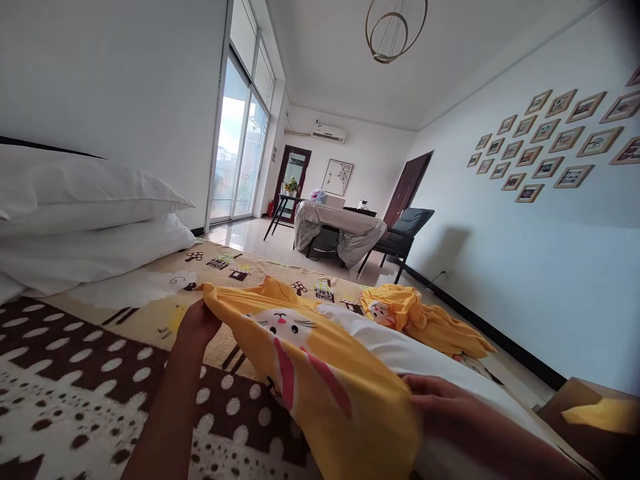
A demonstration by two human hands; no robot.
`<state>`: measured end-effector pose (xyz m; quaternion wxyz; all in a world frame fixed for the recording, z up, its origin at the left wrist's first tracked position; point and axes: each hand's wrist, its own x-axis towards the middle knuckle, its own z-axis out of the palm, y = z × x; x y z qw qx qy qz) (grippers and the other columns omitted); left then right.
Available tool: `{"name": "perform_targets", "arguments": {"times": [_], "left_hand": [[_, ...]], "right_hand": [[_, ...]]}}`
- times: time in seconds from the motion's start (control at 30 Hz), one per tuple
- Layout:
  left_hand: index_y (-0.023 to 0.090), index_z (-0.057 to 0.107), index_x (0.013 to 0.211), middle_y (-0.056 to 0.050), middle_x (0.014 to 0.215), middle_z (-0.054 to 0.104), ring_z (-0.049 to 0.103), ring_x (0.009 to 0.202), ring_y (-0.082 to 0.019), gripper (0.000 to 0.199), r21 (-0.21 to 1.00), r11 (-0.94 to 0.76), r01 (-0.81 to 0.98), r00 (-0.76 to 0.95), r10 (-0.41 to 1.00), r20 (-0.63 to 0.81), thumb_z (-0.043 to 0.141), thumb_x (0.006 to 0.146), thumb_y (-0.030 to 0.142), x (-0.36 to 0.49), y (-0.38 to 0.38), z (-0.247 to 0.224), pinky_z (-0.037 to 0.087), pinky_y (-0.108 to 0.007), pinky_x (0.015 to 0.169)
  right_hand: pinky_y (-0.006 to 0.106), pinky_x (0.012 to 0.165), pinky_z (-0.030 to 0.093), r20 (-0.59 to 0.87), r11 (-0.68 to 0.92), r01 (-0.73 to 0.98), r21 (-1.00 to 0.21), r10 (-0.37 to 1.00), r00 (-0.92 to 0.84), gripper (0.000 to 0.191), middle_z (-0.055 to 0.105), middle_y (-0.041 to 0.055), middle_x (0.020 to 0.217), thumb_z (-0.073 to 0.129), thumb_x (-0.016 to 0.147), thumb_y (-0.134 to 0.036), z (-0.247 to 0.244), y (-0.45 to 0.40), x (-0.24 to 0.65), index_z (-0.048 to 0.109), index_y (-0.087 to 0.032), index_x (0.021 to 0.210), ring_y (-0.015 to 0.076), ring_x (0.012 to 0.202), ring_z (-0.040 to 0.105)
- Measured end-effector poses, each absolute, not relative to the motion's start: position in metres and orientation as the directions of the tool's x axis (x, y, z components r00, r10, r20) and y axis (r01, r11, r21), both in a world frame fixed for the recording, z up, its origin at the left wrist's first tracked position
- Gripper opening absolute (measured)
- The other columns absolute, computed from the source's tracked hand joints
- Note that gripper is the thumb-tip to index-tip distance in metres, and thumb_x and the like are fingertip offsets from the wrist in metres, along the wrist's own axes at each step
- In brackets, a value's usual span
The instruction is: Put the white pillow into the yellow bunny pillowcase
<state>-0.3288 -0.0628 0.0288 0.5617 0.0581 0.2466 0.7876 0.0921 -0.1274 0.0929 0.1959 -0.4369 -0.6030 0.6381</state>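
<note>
A yellow pillowcase (325, 353) with a rabbit face and pink ears printed on it stretches between my two hands above the bed. My left hand (200, 325) pinches its far left corner and holds it raised. On the right, my right hand (435, 407) has its fingers closed at the near right edge of the same cloth; the thumb and fingertips are partly hidden. Behind and to the right of the pillowcase lies a white pillow (385, 337), partly covered by the yellow cloth. Whether any of it is inside the case, I cannot tell.
Another yellow rabbit-print cloth (420, 317) lies crumpled at the bed's far right edge. White pillows (100, 227) are stacked at the left on the patterned blanket (125, 373). A cardboard box (575, 400) stands lower right. Beyond are a covered table (335, 217) and black chair (407, 230).
</note>
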Motion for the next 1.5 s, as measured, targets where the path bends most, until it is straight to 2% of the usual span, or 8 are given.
{"name": "perform_targets", "arguments": {"times": [0.2,0.33,0.53,0.7,0.8,1.1,1.33,1.5], "left_hand": [[0.006,0.066,0.07,-0.009,0.068,0.067,0.061,0.057,-0.017,0.01,0.736,-0.274,-0.619,-0.334,0.94,0.07,0.062,0.064,0.013,-0.341,-0.087,0.035,0.053,-0.025,0.052],[0.008,0.068,0.066,-0.006,0.061,0.066,0.058,0.052,-0.016,0.022,0.79,-0.3,-0.536,-0.357,0.928,0.109,0.075,0.047,0.014,-0.341,-0.104,0.041,0.049,-0.023,0.046],[0.009,0.068,0.066,-0.005,0.062,0.065,0.055,0.052,-0.012,0.018,0.722,-0.357,-0.592,-0.403,0.908,0.119,0.074,0.05,0.014,-0.328,-0.107,0.054,0.047,-0.02,0.046],[0.01,0.063,0.062,0.001,0.054,0.056,0.041,0.04,-0.004,0.004,0.632,-0.351,-0.691,-0.398,0.915,0.072,0.063,0.059,0.008,-0.324,-0.092,0.051,0.035,-0.013,0.035],[0.011,0.054,0.053,0.004,0.045,0.045,0.032,0.036,-0.002,0.012,0.607,-0.319,-0.728,-0.372,0.927,0.042,0.056,0.063,0.005,-0.323,-0.087,0.049,0.03,-0.012,0.033],[0.013,0.049,0.052,0.007,0.046,0.037,0.031,0.039,-0.003,0.018,0.548,-0.426,-0.72,-0.427,0.894,0.135,0.064,0.06,0.01,-0.317,-0.091,0.055,0.028,-0.014,0.035],[0.012,0.062,0.062,0.004,0.048,0.049,0.039,0.044,-0.006,0.021,0.797,-0.529,-0.291,-0.622,0.738,0.262,0.072,0.063,0.031,-0.307,-0.097,0.057,0.03,-0.018,0.042],[0.015,0.061,0.065,0.004,0.049,0.049,0.042,0.048,-0.009,0.022,0.859,-0.494,-0.131,-0.579,0.742,0.338,0.068,0.067,0.036,-0.302,-0.11,0.062,0.033,-0.021,0.046]], "right_hand": [[0.023,0.066,0.048,-0.357,-0.278,0.225,-0.934,0.76,-0.542,0.026,0.068,0.0051,0.089,0.072,0.07,-0.028,0.104,-0.084,0.022,0.065,-0.016,0.092,0.0142,0.076,0.064],[0.023,0.061,0.05,-0.367,-0.215,0.323,-0.922,0.752,-0.547,0.022,0.067,0.0041,0.073,0.075,0.062,-0.023,0.098,-0.033,-0.037,0.064,-0.013,0.077,0.0129,0.064,0.062],[0.018,0.05,0.044,-0.269,-0.105,0.358,-0.928,0.854,-0.446,0.034,0.063,-0.002,0.062,0.079,0.061,-0.04,0.087,0.02,-0.026,0.059,-0.015,0.071,0.0073,0.051,0.055],[0.018,0.049,0.041,-0.356,-0.111,0.462,-0.88,0.798,-0.486,0.041,0.064,0.0008,0.067,0.085,0.049,-0.041,0.082,0.017,0.017,0.062,-0.012,0.069,0.008,0.054,0.055],[0.019,0.049,0.039,-0.359,-0.078,0.511,-0.856,0.802,-0.477,0.043,0.064,0.0005,0.066,0.084,0.048,-0.042,0.082,0.017,0.026,0.063,-0.012,0.07,0.0084,0.054,0.054],[0.021,0.051,0.034,-0.124,0.16,0.636,-0.755,0.917,-0.378,0.051,0.055,-0.0022,0.064,0.066,0.059,-0.065,0.075,0.022,0.026,0.056,-0.016,0.073,0.0091,0.056,0.046],[0.024,0.051,0.026,-0.008,0.391,0.798,-0.459,0.896,-0.443,0.03,0.046,-0.0032,0.05,0.072,0.06,-0.03,0.1,0.003,0.013,0.049,-0.016,0.048,0.0094,0.052,0.041],[0.023,0.059,0.035,0.238,0.56,0.705,-0.436,0.827,-0.51,0.012,0.061,0.0001,0.067,0.053,0.081,-0.026,0.152,-0.021,-0.054,0.06,-0.018,0.076,0.0115,0.063,0.054]]}}
